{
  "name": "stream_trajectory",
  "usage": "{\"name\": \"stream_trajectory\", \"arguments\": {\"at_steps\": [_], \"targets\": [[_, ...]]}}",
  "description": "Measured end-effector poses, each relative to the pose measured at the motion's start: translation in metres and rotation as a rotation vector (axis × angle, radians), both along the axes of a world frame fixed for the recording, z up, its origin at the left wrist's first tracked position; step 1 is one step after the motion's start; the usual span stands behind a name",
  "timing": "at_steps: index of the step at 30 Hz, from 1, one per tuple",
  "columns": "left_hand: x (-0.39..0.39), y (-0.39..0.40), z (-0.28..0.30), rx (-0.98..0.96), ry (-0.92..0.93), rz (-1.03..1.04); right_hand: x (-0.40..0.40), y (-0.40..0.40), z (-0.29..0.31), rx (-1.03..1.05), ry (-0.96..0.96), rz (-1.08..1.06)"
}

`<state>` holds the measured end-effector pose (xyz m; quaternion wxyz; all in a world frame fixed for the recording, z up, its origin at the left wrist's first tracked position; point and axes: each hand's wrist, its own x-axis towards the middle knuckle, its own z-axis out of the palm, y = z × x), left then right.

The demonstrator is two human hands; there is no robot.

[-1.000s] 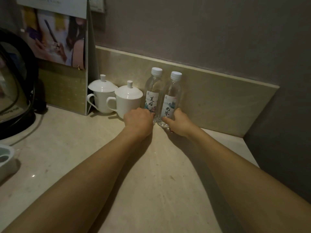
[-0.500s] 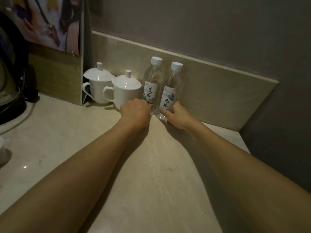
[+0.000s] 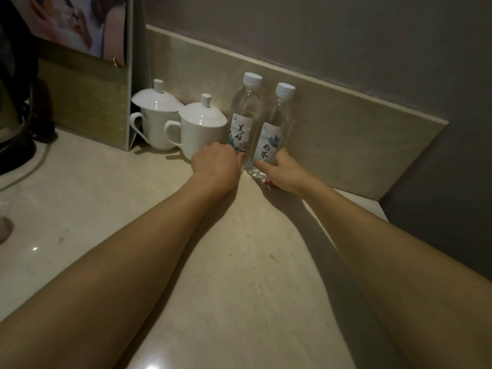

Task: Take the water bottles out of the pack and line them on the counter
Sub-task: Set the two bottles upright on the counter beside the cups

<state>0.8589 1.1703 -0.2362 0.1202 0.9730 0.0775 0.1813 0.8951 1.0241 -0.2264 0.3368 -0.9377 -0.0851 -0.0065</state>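
Two clear water bottles with white caps and painted labels stand upright side by side on the beige counter [image 3: 234, 262], against the stone backsplash. My left hand [image 3: 217, 165] wraps the base of the left bottle [image 3: 245, 113]. My right hand [image 3: 282, 171] holds the base of the right bottle [image 3: 277, 123], thumb across its front. The two bottles touch or nearly touch. No pack is in view.
Two white lidded cups [image 3: 198, 129] stand just left of the bottles, the nearer one almost touching my left hand. A standing calendar [image 3: 87, 83] and a dark kettle [image 3: 13, 129] are at the far left. The backsplash [image 3: 359, 145] ends at a wall corner on the right.
Both hands stay at the bases of the two bottles. The bottles keep their places; only my head has shifted, so the view looks a little lower and to the right.
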Motion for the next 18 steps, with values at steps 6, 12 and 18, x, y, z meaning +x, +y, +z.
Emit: {"name": "stream_trajectory", "arguments": {"at_steps": [6, 12, 18], "targets": [[-0.001, 0.001, 0.000, -0.044, 0.011, 0.008, -0.006, 0.007, -0.002, 0.080, -0.001, -0.070], [-0.008, 0.006, 0.003, -0.128, 0.041, -0.017, -0.006, 0.005, -0.013, 0.163, -0.009, -0.087], [-0.023, 0.005, 0.022, -0.143, 0.083, -0.034, -0.012, -0.004, -0.006, 0.197, 0.046, -0.049]]}}
